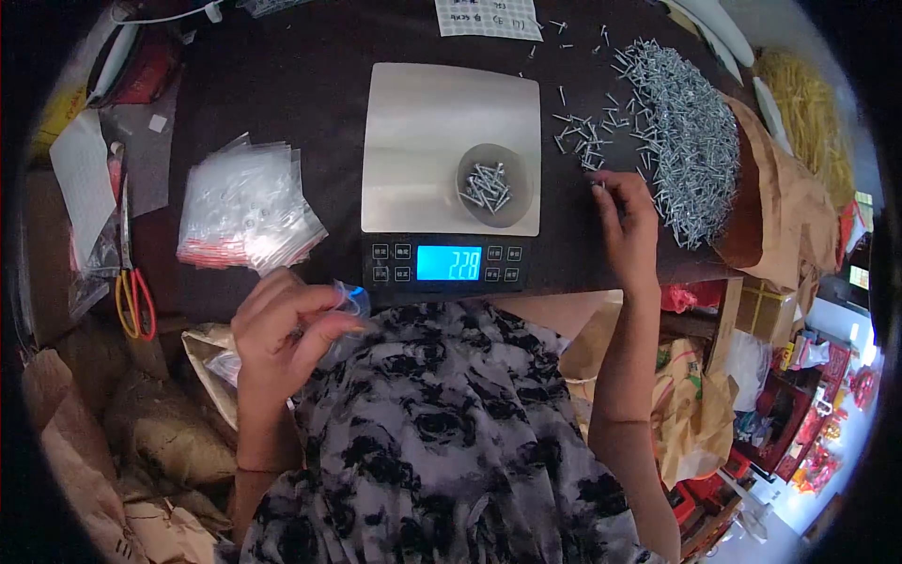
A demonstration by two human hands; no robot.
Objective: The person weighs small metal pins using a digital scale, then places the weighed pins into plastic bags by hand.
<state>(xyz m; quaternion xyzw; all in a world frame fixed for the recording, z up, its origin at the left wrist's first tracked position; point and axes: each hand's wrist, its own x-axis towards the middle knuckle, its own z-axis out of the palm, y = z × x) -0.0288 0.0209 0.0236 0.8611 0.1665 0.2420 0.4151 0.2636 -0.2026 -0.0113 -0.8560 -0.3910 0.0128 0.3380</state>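
My left hand (pixel 287 320) pinches a small clear plastic bag (pixel 351 303) just below the scale's left front corner. With thumb and fingers together, my right hand (pixel 625 216) holds a screw (pixel 598 185) at the near end of a small scatter of loose screws (pixel 584 139). Between the hands stands a digital scale (pixel 432 122) with a steel plate and a lit blue display. On its plate a round dish (pixel 512 212) contains several silver screws (pixel 487 187).
A large heap of screws (pixel 691 141) spills from a brown paper bag (pixel 785 179) on the right. Stacked clear zip bags (pixel 249 202) lie left of the scale. Scissors (pixel 134 301) rest at the table's left edge. A printed sheet (pixel 489 17) lies at the back.
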